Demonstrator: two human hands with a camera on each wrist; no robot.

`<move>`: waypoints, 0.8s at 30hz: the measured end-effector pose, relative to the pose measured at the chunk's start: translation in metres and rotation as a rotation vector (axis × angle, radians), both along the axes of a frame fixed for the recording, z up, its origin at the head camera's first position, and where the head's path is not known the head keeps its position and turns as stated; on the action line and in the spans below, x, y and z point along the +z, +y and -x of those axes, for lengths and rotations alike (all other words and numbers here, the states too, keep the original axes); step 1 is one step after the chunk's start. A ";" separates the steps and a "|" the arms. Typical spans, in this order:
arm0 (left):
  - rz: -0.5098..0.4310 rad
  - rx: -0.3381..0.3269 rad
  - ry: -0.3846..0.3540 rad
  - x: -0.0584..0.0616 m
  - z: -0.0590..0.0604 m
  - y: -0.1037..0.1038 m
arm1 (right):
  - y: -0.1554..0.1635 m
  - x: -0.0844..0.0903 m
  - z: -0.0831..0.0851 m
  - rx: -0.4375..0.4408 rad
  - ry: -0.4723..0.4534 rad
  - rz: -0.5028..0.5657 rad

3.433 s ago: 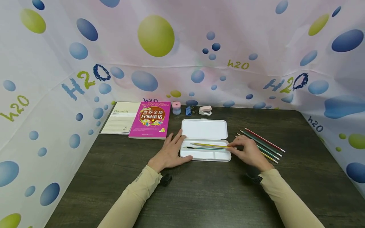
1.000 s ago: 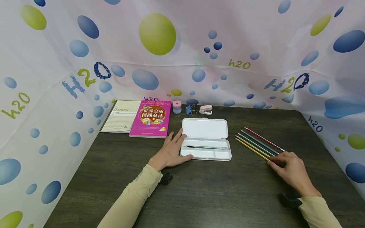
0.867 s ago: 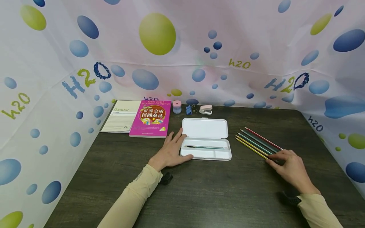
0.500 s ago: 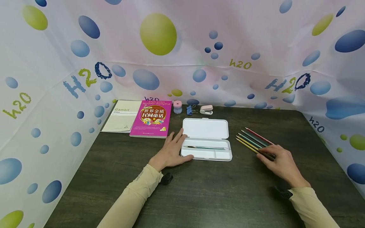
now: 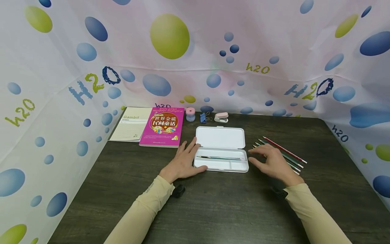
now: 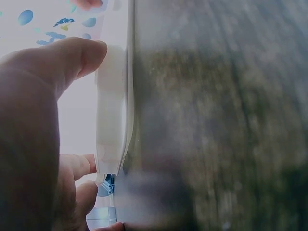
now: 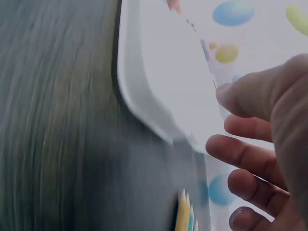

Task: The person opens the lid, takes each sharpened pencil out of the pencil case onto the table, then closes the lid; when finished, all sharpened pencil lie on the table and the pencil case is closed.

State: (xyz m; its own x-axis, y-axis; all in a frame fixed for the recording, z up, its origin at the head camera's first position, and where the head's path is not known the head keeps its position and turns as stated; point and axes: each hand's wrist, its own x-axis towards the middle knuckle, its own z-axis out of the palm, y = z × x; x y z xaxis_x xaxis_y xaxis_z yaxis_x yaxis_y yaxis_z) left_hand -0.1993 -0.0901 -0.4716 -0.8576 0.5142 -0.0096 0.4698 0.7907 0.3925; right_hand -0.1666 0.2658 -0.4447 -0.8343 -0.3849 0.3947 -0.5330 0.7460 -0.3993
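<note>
The right hand (image 5: 274, 162) hovers just right of the white pencil case (image 5: 221, 149), fingers spread and loosely relaxed, nothing pinched between them. It sits over the near ends of the loose coloured pencils (image 5: 284, 154), which lie side by side on the counter (image 5: 231, 206), tips pointing toward the far left; the red one is the farthest of the row. Whether the fingers actually touch the pencils, I cannot tell from here.

Over to the left hand (image 5: 183, 162): flat on the counter, fingers straight, thumb pressed against the near-left corner of the case and the forefinger along its left end. The left wrist view shows the thumb right up against that white rim.

The case itself lies open mid-counter, lid folded back flat toward the far edge. In the tray there is a single green pencil (image 5: 220, 158), lying lengthwise in the long far compartment; the near compartments show only white.

Along the far edge, from the left corner: a Gambit notepad (image 5: 130, 124), a pink book (image 5: 163, 126) touching it, a small pink sharpener (image 5: 190, 115), a blue binder clip (image 5: 202, 117) and a pink stapler (image 5: 220, 117).
</note>
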 end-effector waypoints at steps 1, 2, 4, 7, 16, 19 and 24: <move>-0.001 0.000 0.003 0.000 0.000 0.000 | -0.005 0.000 0.002 0.021 0.001 -0.001; -0.001 0.000 0.002 0.000 0.000 0.000 | -0.010 0.000 0.004 0.043 -0.003 -0.001; 0.001 -0.001 0.000 0.001 0.000 -0.001 | -0.018 0.000 0.007 0.078 -0.025 0.000; 0.005 -0.005 -0.003 0.002 -0.001 -0.001 | -0.025 0.000 0.009 0.096 -0.074 -0.002; 0.004 -0.009 0.001 0.003 0.000 0.001 | -0.029 -0.007 0.017 0.087 -0.161 -0.073; 0.013 -0.008 -0.003 0.002 -0.001 0.001 | -0.028 -0.011 0.019 0.077 -0.184 -0.103; 0.025 0.003 -0.020 0.003 -0.001 0.001 | -0.029 -0.013 0.020 0.086 -0.193 -0.126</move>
